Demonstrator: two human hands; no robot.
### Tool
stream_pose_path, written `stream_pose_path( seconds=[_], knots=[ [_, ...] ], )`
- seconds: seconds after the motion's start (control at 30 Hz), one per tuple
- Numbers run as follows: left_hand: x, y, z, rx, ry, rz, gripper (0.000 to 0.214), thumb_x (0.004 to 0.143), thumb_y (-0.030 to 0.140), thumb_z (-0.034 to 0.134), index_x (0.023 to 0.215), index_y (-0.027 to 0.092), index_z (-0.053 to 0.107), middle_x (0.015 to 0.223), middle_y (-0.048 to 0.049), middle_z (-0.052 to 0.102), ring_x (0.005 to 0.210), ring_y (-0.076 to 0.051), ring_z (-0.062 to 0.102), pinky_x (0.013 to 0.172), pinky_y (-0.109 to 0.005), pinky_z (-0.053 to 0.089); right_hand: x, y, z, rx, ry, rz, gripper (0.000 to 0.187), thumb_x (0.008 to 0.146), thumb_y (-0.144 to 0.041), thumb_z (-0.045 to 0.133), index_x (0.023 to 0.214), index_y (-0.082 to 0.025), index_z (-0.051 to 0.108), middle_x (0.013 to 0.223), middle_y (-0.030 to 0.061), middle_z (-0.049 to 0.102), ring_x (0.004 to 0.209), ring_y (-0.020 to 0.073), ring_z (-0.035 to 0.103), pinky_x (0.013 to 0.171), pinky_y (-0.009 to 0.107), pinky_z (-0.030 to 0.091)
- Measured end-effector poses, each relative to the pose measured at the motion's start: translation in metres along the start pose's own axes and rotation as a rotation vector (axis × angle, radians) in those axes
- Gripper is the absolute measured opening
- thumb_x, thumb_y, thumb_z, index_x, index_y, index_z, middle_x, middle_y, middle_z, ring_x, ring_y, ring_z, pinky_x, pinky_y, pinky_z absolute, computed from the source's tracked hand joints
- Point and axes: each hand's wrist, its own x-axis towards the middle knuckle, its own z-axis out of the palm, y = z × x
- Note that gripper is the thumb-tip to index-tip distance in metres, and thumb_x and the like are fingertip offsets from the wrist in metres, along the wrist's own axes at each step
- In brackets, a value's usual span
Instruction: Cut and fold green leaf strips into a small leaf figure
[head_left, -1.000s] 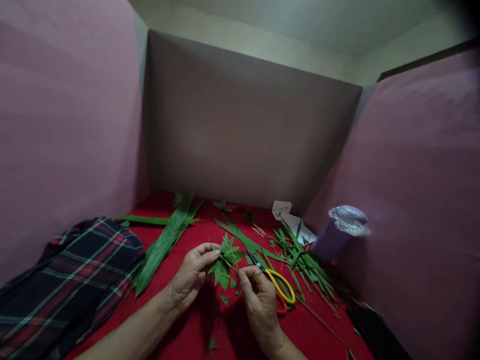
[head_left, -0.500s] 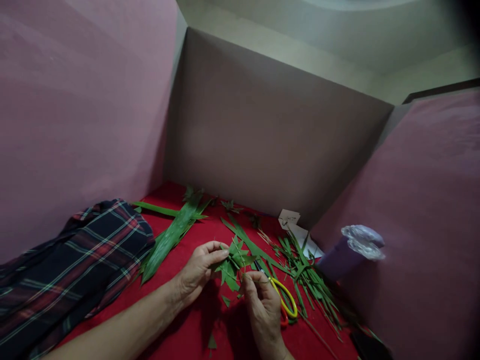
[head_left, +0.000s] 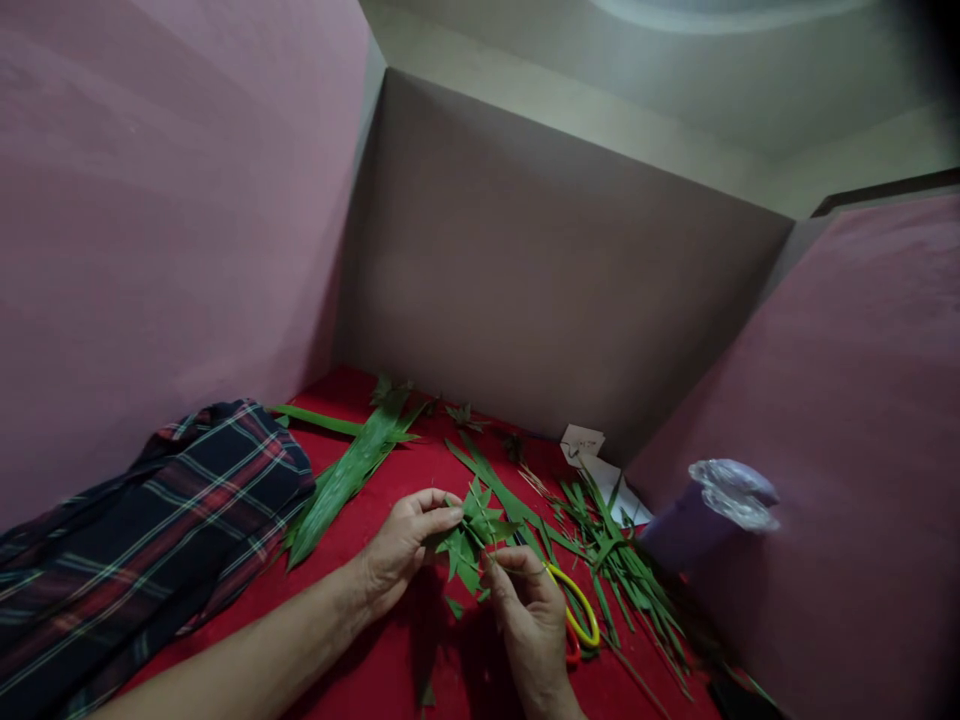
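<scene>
A star-shaped piece of folded green leaf hangs between my two hands above a red cloth. My left hand pinches its left side between thumb and fingers. At the lower right of the piece, my right hand is closed on a thin leaf strip that runs from it; the exact grip is partly hidden. Scissors with yellow and red handles lie on the cloth just beyond my right hand, their blades mostly covered.
Long broad leaves lie to the left, beside a dark plaid cloth. Several narrow cut strips are heaped on the right, near white paper. A purple roll with clear plastic stands by the right wall.
Both hands keep hold of the leaf piece, which is turned slightly. The whole view has shifted a little; the things on the cloth look unmoved.
</scene>
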Motion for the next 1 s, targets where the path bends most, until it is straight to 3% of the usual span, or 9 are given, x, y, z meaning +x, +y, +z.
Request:
stream_pose_path(
  seconds=[0.43, 0.73, 1.0],
  knots=[
    [0.0, -0.003, 0.002, -0.005, -0.013, -0.016, 0.018, 0.068, 0.024, 0.065, 0.08, 0.014, 0.057, 0.074, -0.0051, 0.066, 0.06, -0.013, 0.06, 0.055, -0.025, 0.046, 0.001, -0.006, 0.001, 0.008, -0.029, 0.035, 0.013, 0.074, -0.029, 0.062, 0.071, -0.017, 0.057, 0.058, -0.0033, 0.05, 0.053, 0.0105, 0.046, 0.05, 0.02, 0.037],
    [0.003, -0.006, 0.003, 0.011, 0.005, 0.018, 0.021, 0.062, 0.024, 0.07, 0.077, 0.015, 0.058, 0.066, -0.0013, 0.064, 0.055, -0.011, 0.058, 0.052, -0.022, 0.043, 0.0, -0.007, 0.005, 0.084, -0.063, 0.109, 0.022, 0.076, -0.034, 0.061, 0.064, -0.017, 0.052, 0.052, -0.0062, 0.042, 0.046, 0.0074, 0.034, 0.044, 0.018, 0.029],
    [-0.001, -0.005, 0.007, 0.005, -0.044, -0.011, 0.02, 0.065, 0.024, 0.069, 0.079, 0.014, 0.058, 0.073, -0.0046, 0.067, 0.062, -0.015, 0.061, 0.056, -0.025, 0.047, -0.001, -0.01, 0.008, 0.114, -0.084, 0.065, 0.017, 0.075, -0.034, 0.061, 0.073, -0.018, 0.058, 0.059, -0.0035, 0.051, 0.052, 0.0095, 0.041, 0.049, 0.02, 0.036]
  ],
)
